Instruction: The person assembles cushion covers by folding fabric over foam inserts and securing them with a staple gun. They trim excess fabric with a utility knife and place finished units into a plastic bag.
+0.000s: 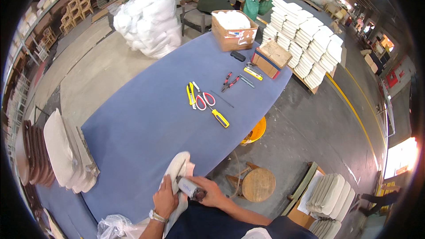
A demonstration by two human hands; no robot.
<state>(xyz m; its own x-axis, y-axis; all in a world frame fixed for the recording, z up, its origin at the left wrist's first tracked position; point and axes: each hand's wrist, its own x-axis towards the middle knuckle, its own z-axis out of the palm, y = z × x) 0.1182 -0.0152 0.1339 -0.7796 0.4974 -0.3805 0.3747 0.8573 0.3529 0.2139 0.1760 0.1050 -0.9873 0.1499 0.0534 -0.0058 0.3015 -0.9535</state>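
Left hand: the left hand (pixel 165 200), a watch at its wrist, lay pressed with fingers curled on a white seat cushion (pixel 178 168) at the near edge of the desk (pixel 146 124).
Right hand: the right hand (pixel 211 192) was closed around a grey pneumatic stapler (pixel 191 189), its nose set against the cushion beside the left hand.
Cushion: the white cushion stood on its edge at the desk's near edge, just in front of the person, with cloth bunched at its lower end.
Desk: a long desk covered in blue cloth ran away from the person toward the far end.
Tools: near the desk's middle, toward the right edge, lay red-handled scissors (pixel 204 101), a yellow-handled screwdriver (pixel 220 118), yellow-handled pliers (pixel 191 94) and red-handled cutters (pixel 229 81), all well apart from the hands.
Far end: a cardboard box (pixel 233 31) of white padding and a wooden box (pixel 271 59) stood at the far right corner.
Left edge: a stack of finished seat pads (pixel 66 155) rested at the desk's near left edge.
Floor: a round wooden stool (pixel 258 185) and a yellow bucket (pixel 256 131) stood beside the right edge.
Background: another person sat at a far table, back turned.
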